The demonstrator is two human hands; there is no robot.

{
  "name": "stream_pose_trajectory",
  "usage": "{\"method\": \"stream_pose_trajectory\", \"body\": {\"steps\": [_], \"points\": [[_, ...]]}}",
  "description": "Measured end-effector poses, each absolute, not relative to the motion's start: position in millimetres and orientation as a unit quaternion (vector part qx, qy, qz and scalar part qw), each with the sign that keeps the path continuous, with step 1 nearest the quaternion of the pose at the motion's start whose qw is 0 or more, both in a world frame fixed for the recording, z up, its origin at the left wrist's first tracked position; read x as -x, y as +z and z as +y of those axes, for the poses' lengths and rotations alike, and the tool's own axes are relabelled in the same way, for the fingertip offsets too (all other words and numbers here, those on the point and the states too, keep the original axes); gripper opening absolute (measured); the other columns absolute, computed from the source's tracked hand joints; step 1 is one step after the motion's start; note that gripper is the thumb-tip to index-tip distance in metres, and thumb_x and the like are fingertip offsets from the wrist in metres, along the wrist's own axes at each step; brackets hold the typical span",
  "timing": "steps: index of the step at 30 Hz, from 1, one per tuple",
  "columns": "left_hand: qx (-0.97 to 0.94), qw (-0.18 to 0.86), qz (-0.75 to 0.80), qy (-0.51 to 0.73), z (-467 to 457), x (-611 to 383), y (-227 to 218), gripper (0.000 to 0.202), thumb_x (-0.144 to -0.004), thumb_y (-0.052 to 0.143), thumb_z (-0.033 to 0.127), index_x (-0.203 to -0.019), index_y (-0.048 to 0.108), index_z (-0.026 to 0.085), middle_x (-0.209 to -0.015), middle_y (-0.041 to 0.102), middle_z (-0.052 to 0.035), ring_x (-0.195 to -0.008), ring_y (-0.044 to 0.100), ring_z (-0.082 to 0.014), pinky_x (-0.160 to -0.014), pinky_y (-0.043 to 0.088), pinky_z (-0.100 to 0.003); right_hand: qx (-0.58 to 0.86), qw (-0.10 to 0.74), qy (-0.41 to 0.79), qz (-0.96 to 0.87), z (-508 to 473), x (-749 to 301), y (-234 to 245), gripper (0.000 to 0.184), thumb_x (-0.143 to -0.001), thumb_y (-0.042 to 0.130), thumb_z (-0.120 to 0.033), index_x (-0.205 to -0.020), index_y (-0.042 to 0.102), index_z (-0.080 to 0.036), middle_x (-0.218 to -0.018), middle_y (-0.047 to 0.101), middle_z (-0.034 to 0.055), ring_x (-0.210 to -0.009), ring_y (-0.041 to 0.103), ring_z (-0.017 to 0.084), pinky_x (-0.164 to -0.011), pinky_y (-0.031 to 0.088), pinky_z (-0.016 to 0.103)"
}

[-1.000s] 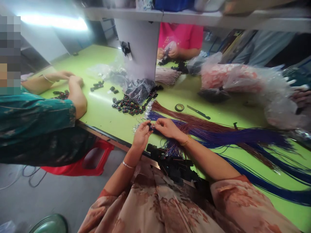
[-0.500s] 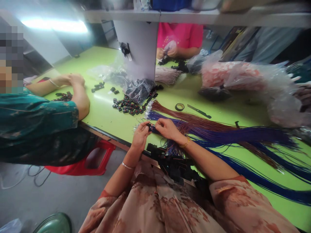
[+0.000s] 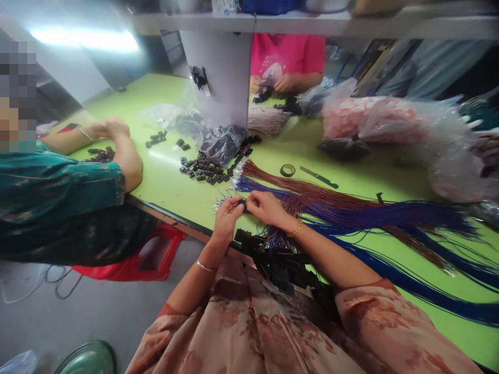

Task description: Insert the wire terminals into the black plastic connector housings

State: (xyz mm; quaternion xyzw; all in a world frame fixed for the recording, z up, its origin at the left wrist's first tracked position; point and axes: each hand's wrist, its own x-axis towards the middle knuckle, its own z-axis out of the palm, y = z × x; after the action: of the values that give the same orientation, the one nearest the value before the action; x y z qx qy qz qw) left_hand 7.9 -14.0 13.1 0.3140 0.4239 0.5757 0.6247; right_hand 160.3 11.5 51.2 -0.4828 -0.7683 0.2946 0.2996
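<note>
My left hand (image 3: 225,219) pinches a small black plastic connector (image 3: 244,204) between thumb and fingers, just over the table's near edge. Right beside it, the closed fingers of my right hand (image 3: 268,209) meet the connector's other side; what they grip is hidden. Under and past my right wrist run bundles of brown wires (image 3: 268,179), purple-blue wires (image 3: 351,215) and dark blue wires (image 3: 424,291). Their silvery terminal ends (image 3: 237,176) lie close to my fingers. A heap of black connectors with wires (image 3: 283,265) rests against my front, below my right forearm.
Loose black connectors (image 3: 208,170) lie beyond my hands, by a clear bag of dark parts (image 3: 220,145). Tape (image 3: 287,170) and a dark flat blade-like tool (image 3: 318,177) lie farther right. A co-worker's arm (image 3: 130,161) rests at left; another person in pink (image 3: 288,57) works opposite.
My right hand has moved slightly left, closing the gap to my left hand. The connector now shows less between the fingers. The person opposite has shifted their hands a little.
</note>
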Motion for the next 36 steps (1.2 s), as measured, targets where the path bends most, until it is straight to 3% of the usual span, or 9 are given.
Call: {"method": "stream_pose_trajectory", "body": {"steps": [5,10,15,18,21,26,31,33,36], "points": [[-0.314,0.630,0.430,0.565,-12.1,-6.2,16.0,0.036,-0.060,0.083,0.024,-0.093,0.070,0.016,-0.076,0.067,-0.0007,-0.065,0.056,-0.0086,-0.066,0.044,-0.022,0.454,0.291,0.295,-0.789,10.0,-160.1,50.9,0.013,-0.078,0.051,-0.023,-0.067,0.054,-0.017,-0.060,0.053,-0.0024,-0.055,0.040,0.009,-0.055,0.026,0.023],[-0.346,0.597,0.453,0.564,-18.7,-8.8,19.5,0.031,-0.061,0.081,0.023,-0.089,0.070,0.016,-0.078,0.068,-0.0029,-0.072,0.060,-0.0133,-0.075,0.048,-0.028,0.471,0.274,0.284,-0.789,9.7,-163.5,49.0,0.012,-0.076,0.051,-0.020,-0.065,0.053,-0.017,-0.059,0.052,-0.0026,-0.055,0.040,0.010,-0.056,0.026,0.023],[-0.579,0.423,0.448,0.535,-60.4,-33.8,46.4,0.022,-0.083,0.062,0.021,-0.103,0.070,0.021,-0.101,0.069,-0.0090,-0.096,0.062,-0.0228,-0.091,0.046,-0.038,0.455,0.268,0.367,-0.765,28.6,-186.6,64.1,0.020,-0.083,0.047,-0.026,-0.072,0.059,-0.016,-0.065,0.057,-0.0013,-0.060,0.045,0.010,-0.058,0.032,0.023],[-0.819,0.340,0.278,0.370,-86.7,-64.6,53.4,0.030,-0.087,0.050,0.017,-0.113,0.066,0.018,-0.105,0.069,-0.0124,-0.098,0.061,-0.0244,-0.091,0.047,-0.039,0.477,0.242,0.321,-0.781,35.8,-184.8,68.8,0.017,-0.083,0.050,-0.025,-0.075,0.061,-0.015,-0.069,0.060,0.0004,-0.062,0.048,0.012,-0.061,0.034,0.024],[-0.926,0.261,0.179,0.205,-99.4,-90.3,46.5,0.031,-0.091,0.047,0.025,-0.112,0.064,0.009,-0.097,0.068,-0.0162,-0.092,0.062,-0.0248,-0.083,0.050,-0.038,0.484,0.159,0.234,-0.828,31.8,-168.7,63.0,0.011,-0.082,0.054,-0.022,-0.083,0.063,-0.016,-0.081,0.064,0.0042,-0.071,0.052,0.015,-0.066,0.035,0.026],[-0.899,0.312,0.173,0.255,-93.0,-83.2,46.5,0.032,-0.091,0.050,0.036,-0.110,0.065,0.016,-0.108,0.068,-0.0145,-0.102,0.061,-0.0240,-0.092,0.048,-0.038,0.539,0.094,0.163,-0.821,24.0,-152.3,44.7,0.016,-0.087,0.053,-0.024,-0.096,0.065,-0.018,-0.099,0.064,0.0099,-0.085,0.057,0.020,-0.071,0.036,0.028],[-0.662,0.399,0.393,0.498,-32.0,-6.7,56.8,0.014,-0.078,0.067,0.024,-0.090,0.073,0.023,-0.098,0.070,-0.0099,-0.103,0.059,-0.0275,-0.103,0.039,-0.042,0.522,0.096,0.155,-0.833,24.7,-155.4,36.2,0.017,-0.092,0.048,-0.024,-0.092,0.064,-0.018,-0.093,0.064,0.0078,-0.084,0.057,0.019,-0.071,0.035,0.028],[-0.598,0.302,0.521,0.529,8.4,32.8,50.7,0.017,-0.079,0.063,0.020,-0.093,0.072,0.021,-0.105,0.067,-0.0115,-0.110,0.054,-0.0291,-0.106,0.033,-0.044,0.522,0.090,0.138,-0.837,24.0,-155.0,35.5,0.019,-0.093,0.045,-0.024,-0.093,0.063,-0.018,-0.093,0.064,0.0090,-0.084,0.057,0.020,-0.069,0.035,0.029],[-0.636,0.145,0.643,0.402,63.5,81.2,33.4,0.032,-0.083,0.048,0.011,-0.107,0.067,0.017,-0.119,0.060,-0.0146,-0.114,0.049,-0.0301,-0.103,0.033,-0.046,0.523,0.080,0.131,-0.839,23.2,-152.8,35.8,0.018,-0.093,0.045,-0.025,-0.096,0.062,-0.017,-0.096,0.065,0.0102,-0.083,0.057,0.021,-0.067,0.034,0.030]]}}
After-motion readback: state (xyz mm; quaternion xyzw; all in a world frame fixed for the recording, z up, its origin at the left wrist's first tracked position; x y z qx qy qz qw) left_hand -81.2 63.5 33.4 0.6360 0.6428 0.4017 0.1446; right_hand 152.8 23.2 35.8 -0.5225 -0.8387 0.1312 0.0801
